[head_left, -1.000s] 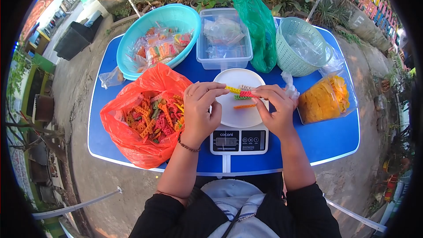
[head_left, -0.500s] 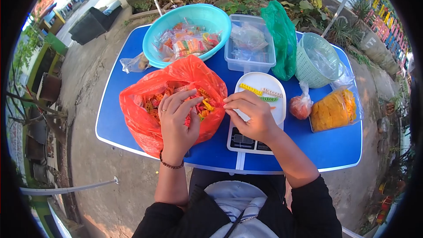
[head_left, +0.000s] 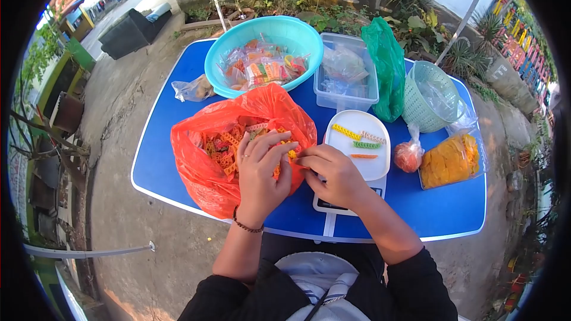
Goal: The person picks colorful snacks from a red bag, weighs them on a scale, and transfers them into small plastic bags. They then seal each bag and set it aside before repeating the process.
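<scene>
A red plastic bag (head_left: 205, 187) stands with its mouth wide, filled with colourful ladder-shaped and twisted snack pieces (head_left: 229, 151). My left hand (head_left: 264, 163) is over the bag's mouth, fingers stretched out and a little bent, with nothing visible in them. My right hand (head_left: 333, 172) is at the bag's right edge, its thumb and fingertips pinched together; what they hold, if anything, is hidden. Under and behind that hand sits a white kitchen scale (head_left: 375, 166). Several yellow, pale pink, green and orange snack pieces (head_left: 366, 145) lie on its plate.
Behind the bag is a turquoise basin (head_left: 315, 50) of packed snacks. Beside it stand a clear plastic box (head_left: 348, 100), a green plastic bag (head_left: 386, 71) and a pale green basket (head_left: 416, 98). A small tied bag (head_left: 409, 156) and an orange-filled pack (head_left: 449, 161) lie right on the blue table (head_left: 160, 166).
The view has shifted slightly, so the table's things sit lower and further right. My right fingertips have come closer to the bag's right edge; my left hand stays over the bag.
</scene>
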Tool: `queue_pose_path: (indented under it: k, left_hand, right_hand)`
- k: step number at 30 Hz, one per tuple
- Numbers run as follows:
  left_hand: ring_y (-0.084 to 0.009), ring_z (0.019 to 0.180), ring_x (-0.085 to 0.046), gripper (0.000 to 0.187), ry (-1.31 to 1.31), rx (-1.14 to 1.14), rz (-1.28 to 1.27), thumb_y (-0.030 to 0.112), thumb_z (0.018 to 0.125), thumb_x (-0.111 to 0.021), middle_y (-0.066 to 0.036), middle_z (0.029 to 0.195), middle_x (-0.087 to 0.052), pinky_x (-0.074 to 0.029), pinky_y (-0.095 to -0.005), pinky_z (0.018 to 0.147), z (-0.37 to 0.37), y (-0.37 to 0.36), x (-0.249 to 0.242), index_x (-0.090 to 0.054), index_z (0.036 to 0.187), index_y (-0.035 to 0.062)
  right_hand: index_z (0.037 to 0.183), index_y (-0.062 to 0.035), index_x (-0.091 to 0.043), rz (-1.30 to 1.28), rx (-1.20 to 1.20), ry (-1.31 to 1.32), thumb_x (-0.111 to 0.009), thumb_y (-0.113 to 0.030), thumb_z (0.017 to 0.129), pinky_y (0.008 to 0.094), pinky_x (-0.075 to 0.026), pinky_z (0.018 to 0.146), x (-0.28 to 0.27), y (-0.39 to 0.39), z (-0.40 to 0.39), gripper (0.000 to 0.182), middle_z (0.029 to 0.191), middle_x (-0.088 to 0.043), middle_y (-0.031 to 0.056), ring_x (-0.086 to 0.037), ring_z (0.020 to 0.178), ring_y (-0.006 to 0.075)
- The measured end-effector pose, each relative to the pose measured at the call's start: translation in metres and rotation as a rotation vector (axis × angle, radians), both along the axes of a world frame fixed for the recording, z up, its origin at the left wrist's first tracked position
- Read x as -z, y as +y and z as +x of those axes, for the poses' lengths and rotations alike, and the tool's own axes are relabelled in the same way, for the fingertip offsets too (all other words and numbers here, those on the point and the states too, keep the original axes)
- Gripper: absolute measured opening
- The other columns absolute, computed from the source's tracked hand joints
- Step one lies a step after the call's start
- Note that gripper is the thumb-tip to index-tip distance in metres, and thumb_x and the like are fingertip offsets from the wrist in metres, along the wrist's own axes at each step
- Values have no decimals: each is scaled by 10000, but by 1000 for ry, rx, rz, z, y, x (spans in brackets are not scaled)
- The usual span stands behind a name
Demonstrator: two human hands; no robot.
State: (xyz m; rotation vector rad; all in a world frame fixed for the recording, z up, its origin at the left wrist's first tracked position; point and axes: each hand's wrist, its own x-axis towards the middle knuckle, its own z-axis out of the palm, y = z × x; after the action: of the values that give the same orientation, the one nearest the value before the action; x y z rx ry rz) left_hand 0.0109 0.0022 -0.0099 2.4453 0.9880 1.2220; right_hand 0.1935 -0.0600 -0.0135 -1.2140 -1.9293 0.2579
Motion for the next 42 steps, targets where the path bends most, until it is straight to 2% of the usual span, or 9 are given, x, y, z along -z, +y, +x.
queue_pose_path:
  k: [13, 14, 15, 18, 20, 24, 31, 37, 42]
  left_hand:
    - [-312, 1256, -639, 247, -31, 265, -41, -19, 870, -616, -92, 1190, -738, -264, -629, 1199, 127, 52, -9, -731, 1065, 79]
    - [-335, 1174, -674, 247, -37, 244, 13, -15, 875, -623, -124, 1156, -743, -398, -550, 1137, 137, 64, -9, -734, 1082, 59]
    - [-340, 1143, -682, 247, -75, 268, -64, -14, 876, -625, -138, 1148, -742, -439, -515, 1090, 147, 77, -7, -733, 1089, 51]
    - [-354, 1061, -701, 251, -150, 319, -205, -10, 879, -631, -174, 1131, -738, -534, -425, 953, 174, 113, 4, -732, 1105, 30]
    - [-358, 1023, -704, 253, -140, 343, -187, -7, 880, -634, -194, 1128, -734, -559, -387, 868, 188, 130, 12, -731, 1112, 21]
    - [-380, 1027, -688, 272, -27, 248, -189, 7, 873, -648, -198, 1129, -719, -546, -440, 883, 196, 141, 33, -721, 1134, 30]
    - [-391, 1090, -660, 300, 19, 228, -135, 7, 869, -650, -183, 1146, -709, -531, -447, 937, 197, 131, 28, -695, 1165, 33]
    - [-363, 1034, -686, 226, -36, 212, -100, 37, 865, -684, -148, 1074, -734, -541, -446, 884, 193, 132, 32, -701, 1089, 60]
    - [-296, 909, -741, 128, -206, 219, -48, 45, 899, -739, -157, 949, -757, -558, -374, 819, 179, 103, 5, -727, 1017, -2]
  right_hand:
    - [965, -2, -701, 87, 361, 3, -721, 15, 824, 421, -547, 808, -11, 5, 96, 143, 983, -708, 155, -686, 930, 352]
    - [973, 1, -703, 69, 384, -6, -710, 16, 827, 420, -546, 799, -14, 15, 106, 147, 975, -709, 160, -688, 939, 353]
    - [980, 5, -704, 50, 406, -14, -699, 18, 830, 419, -545, 790, -15, 26, 114, 151, 968, -710, 166, -690, 947, 353]
    - [1001, -20, -723, -90, 508, 33, -658, -15, 844, 507, -505, 852, -11, 73, 137, 171, 957, -716, 188, -695, 994, 361]
    - [1019, -49, -739, -219, 557, -163, -663, -68, 834, 585, -453, 912, -7, 105, 148, 201, 985, -732, 184, -698, 1025, 360]
    - [1056, -96, -760, -674, 614, -434, -682, -172, 823, 675, -352, 1024, -12, 142, 153, 257, 1079, -752, 180, -703, 1075, 345]
    - [1119, -109, -746, -768, 597, -379, -718, -146, 810, 593, -359, 1042, -19, 145, 152, 312, 1126, -758, 139, -695, 1116, 308]
    - [1011, -151, -725, -171, 578, -129, -642, -31, 871, 477, -321, 951, -9, 113, 147, 202, 932, -768, 37, -711, 952, 227]
    - [1031, -48, -686, 184, 483, 202, -696, 1, 883, 411, -479, 879, -28, 76, 139, 156, 938, -756, 88, -719, 886, 234]
